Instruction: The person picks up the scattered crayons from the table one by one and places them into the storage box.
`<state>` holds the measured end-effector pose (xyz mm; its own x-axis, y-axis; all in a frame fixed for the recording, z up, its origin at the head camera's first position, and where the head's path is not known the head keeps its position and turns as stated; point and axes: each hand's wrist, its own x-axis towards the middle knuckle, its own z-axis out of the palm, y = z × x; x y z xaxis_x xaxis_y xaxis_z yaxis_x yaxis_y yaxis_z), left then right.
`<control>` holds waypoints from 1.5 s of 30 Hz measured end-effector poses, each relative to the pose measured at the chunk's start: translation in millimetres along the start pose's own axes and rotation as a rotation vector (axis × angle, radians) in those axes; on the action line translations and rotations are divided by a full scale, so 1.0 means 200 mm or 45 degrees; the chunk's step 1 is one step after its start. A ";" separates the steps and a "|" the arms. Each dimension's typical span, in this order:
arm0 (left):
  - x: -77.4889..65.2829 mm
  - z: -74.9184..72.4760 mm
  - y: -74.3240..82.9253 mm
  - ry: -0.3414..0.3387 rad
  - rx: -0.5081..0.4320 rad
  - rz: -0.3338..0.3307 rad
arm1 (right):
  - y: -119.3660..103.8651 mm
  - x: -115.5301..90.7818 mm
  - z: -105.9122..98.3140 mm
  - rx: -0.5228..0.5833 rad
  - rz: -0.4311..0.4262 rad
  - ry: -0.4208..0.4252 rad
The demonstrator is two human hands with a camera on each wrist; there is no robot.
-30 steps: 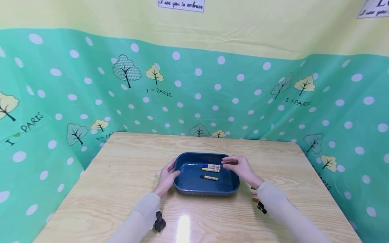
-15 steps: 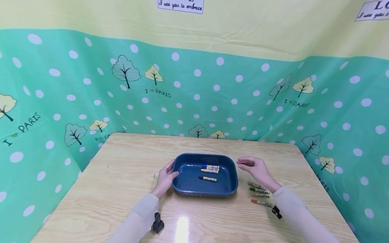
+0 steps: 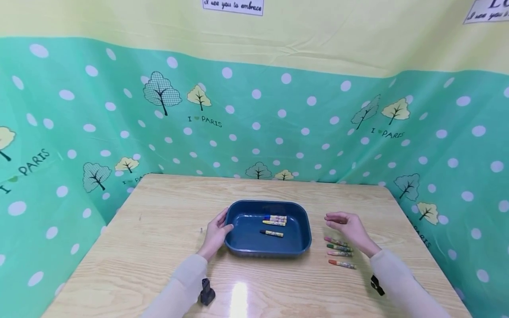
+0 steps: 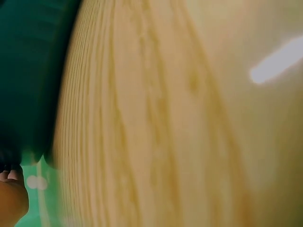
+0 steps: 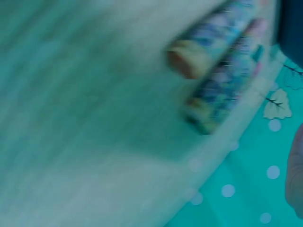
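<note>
My left hand (image 3: 216,233) grips the left rim of a dark blue rectangular tray (image 3: 244,242), thumb over the edge. In the left wrist view the tray wall (image 4: 31,71) fills the upper left, and part of the hand (image 4: 12,198) shows below it. Inside the tray lie a black-tipped crayon (image 3: 274,233), a yellow crayon (image 3: 275,223) and a blue-tipped crayon (image 3: 278,217) close by it. My right hand (image 3: 351,229), empty with loosely bent fingers, hovers right of the tray. Below it lie a pink crayon (image 3: 335,241), a green crayon (image 3: 340,248) and an orange crayon (image 3: 343,264).
A pale pink crayon (image 3: 339,253) sits between the green and orange ones. All rest on a wood-grain table (image 3: 286,287), with a glare patch near its front. A green and yellow patterned cloth (image 3: 254,110) hangs behind and at both sides.
My right hand has drawn back from over the tray's right rim toward the right, uncovering the crayons on the table. The left hand stays on the tray, which keeps its place.
</note>
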<state>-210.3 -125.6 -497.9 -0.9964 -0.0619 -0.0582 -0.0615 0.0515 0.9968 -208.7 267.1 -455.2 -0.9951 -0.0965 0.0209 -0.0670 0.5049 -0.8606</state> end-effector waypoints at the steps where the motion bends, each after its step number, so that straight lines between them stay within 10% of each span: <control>1: 0.00 0.00 0.00 0.001 -0.003 -0.001 | 0.02 0.00 0.00 -0.011 0.011 -0.003; 22: -0.01 -0.01 -0.02 -0.032 -0.038 0.188 | 0.27 -0.07 -0.03 -0.041 0.171 -0.028; 30: 0.01 -0.01 0.00 -0.014 0.010 0.011 | 0.28 -0.07 0.00 -0.084 0.199 -0.029; 45: 0.00 0.00 0.00 -0.005 0.001 0.014 | 0.30 -0.06 0.04 -0.171 0.097 -0.014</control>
<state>-209.7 -126.2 -497.7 -0.9972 -0.0576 -0.0475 -0.0506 0.0533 0.9973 -200.0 292.6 -511.0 -0.9969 -0.0627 -0.0480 -0.0014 0.6212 -0.7836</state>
